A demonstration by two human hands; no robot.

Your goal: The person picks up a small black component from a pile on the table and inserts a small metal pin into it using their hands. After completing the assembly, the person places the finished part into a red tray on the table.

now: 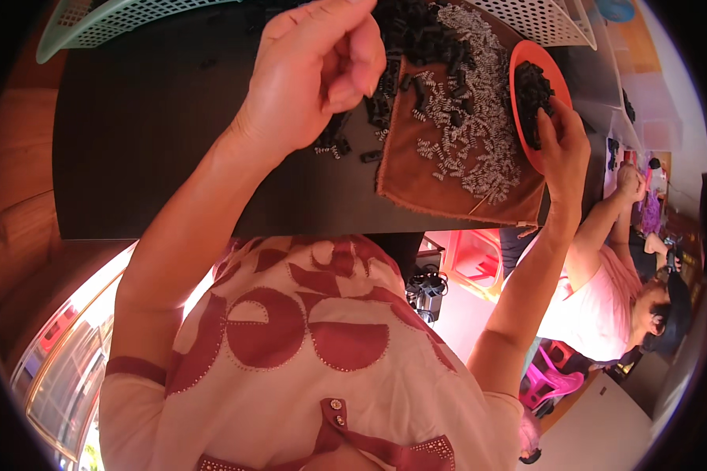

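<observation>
My left hand (314, 74) is raised over the dark table near the top edge. Its fingers curl inward, and what they hold, if anything, is hidden. On the right, my right hand (564, 145) reaches over the rim of an orange-red bowl (559, 77), fingertips pinched at the small black plastic parts (532, 94) in it. Beside the bowl, a brown cloth (416, 177) bears a spread of small metal coil springs (479, 149). More black parts (420, 35) lie heaped at the cloth's far end, with several loose ones on the table between the cloth and my left hand.
A pale green perforated basket (126, 27) stands at the far left, a white perforated basket (538, 20) at the far right. The dark table's (133, 157) near edge runs before my body. At right sits another person (605, 298); pink stools (554, 377) stand behind.
</observation>
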